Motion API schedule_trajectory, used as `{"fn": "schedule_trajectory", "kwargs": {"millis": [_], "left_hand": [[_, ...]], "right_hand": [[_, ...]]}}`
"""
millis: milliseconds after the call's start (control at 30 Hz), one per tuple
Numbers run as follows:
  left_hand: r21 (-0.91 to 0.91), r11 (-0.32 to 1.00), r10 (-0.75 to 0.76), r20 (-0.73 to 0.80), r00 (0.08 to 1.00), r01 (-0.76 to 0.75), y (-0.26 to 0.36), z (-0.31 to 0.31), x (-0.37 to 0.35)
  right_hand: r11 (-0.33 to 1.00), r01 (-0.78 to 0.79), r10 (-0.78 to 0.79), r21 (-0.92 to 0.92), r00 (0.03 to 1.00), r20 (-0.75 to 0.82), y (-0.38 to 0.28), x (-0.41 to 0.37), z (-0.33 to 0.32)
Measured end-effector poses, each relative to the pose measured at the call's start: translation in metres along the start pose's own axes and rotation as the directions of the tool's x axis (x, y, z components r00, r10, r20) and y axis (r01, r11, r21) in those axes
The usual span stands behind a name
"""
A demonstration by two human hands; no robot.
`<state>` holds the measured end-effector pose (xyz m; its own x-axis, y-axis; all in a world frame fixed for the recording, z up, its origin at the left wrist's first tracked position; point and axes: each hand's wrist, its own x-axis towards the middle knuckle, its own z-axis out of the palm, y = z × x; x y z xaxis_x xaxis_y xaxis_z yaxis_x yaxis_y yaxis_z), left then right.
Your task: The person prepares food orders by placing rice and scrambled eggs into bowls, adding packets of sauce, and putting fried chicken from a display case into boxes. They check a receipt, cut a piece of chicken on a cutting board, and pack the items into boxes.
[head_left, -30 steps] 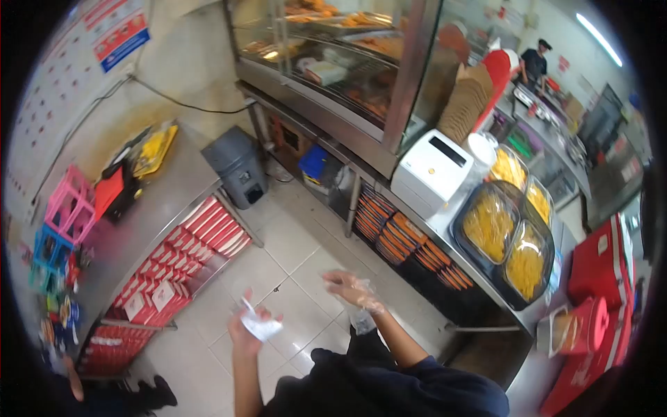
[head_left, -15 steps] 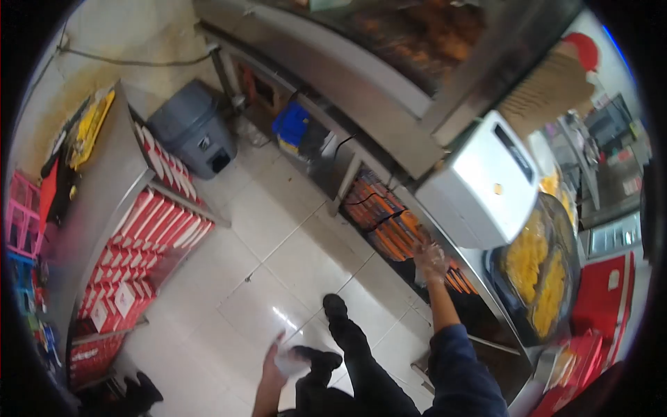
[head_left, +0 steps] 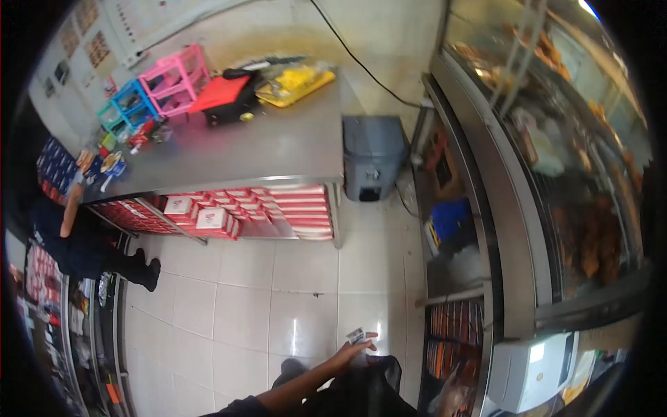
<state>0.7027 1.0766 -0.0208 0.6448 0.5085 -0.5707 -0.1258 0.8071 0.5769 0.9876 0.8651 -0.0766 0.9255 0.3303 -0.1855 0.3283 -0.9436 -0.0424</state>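
Observation:
My left hand (head_left: 344, 358) is low in the middle, over the tiled floor and in front of my dark clothing. Its fingers are closed on a small white slip with black print (head_left: 356, 336); the print is too small to read. At the bottom right, my right hand (head_left: 455, 395) shows blurred, in what looks like a clear plastic glove. It is beside the shelf of stacked orange and dark flat boxes (head_left: 453, 326) under the counter. Its fingers do not show clearly, nor does anything in them.
A display case (head_left: 590, 229) with browned food runs along the right, a white machine (head_left: 531, 375) near its front end. Ahead stand a grey bin (head_left: 374, 156) and a steel table (head_left: 278, 149) over red-and-white boxes (head_left: 299, 212). A co-worker (head_left: 76, 240) stands at the left.
My view has swung left, bringing the steel table and the co-worker into fuller sight. The print on the slip in my left hand now shows. My right hand stays near the box shelf.

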Motion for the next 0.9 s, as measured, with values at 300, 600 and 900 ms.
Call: {"fn": "schedule_trajectory", "kwargs": {"millis": [300,600,900], "left_hand": [[0.235,0.847,0.513,-0.13,0.849,-0.476,0.138,-0.132,-0.009],[0.492,0.497,0.823,-0.004,0.569,-0.715,0.332,-0.215,-0.179],[-0.214,0.659,0.705,-0.159,0.691,-0.721,0.353,-0.353,-0.155]], "right_hand": [[0.042,0.37,-0.592,0.928,0.758,-0.275,-0.318,-0.117,-0.149],[-0.393,0.473,-0.914,0.788,-0.109,-0.39,-0.545,-0.32,-0.233],[-0.056,0.241,-0.996,0.969,-0.086,-0.037,-0.679,-0.225,-0.209]]}}
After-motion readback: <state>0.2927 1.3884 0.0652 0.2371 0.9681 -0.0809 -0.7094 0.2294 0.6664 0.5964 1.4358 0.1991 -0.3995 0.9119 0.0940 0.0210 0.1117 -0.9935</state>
